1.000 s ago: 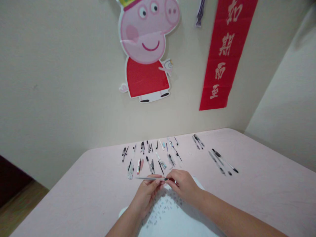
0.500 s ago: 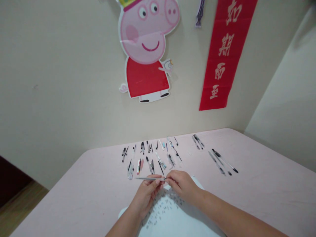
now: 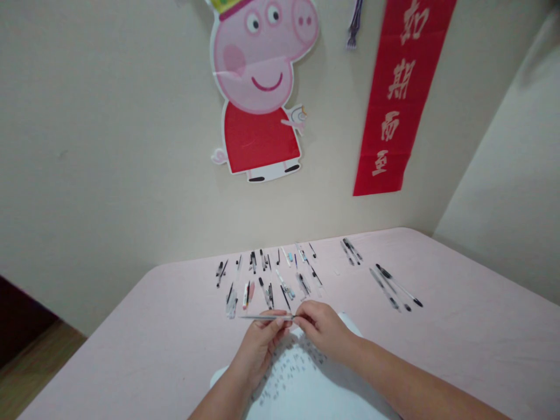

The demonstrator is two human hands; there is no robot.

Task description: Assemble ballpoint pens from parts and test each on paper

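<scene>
Both hands meet low in the middle of the view, over a pink table (image 3: 131, 350). My left hand (image 3: 260, 344) pinches a thin pen (image 3: 262, 317) that lies level and points left. My right hand (image 3: 321, 326) is closed on the pen's right end with its fingertips. Just beyond the hands, several pens and pen parts (image 3: 266, 280) lie in rows on the table.
More pens (image 3: 394, 286) lie to the right, and a pair (image 3: 351, 251) farther back. A white patterned cloth (image 3: 301, 379) lies under my forearms. On the wall behind hang a cartoon pig cut-out (image 3: 262, 87) and a red banner (image 3: 400, 93).
My right hand's fingertips have slid slightly left along the pen's end, covering its dark tip. The left hand and the pens on the table have not moved.
</scene>
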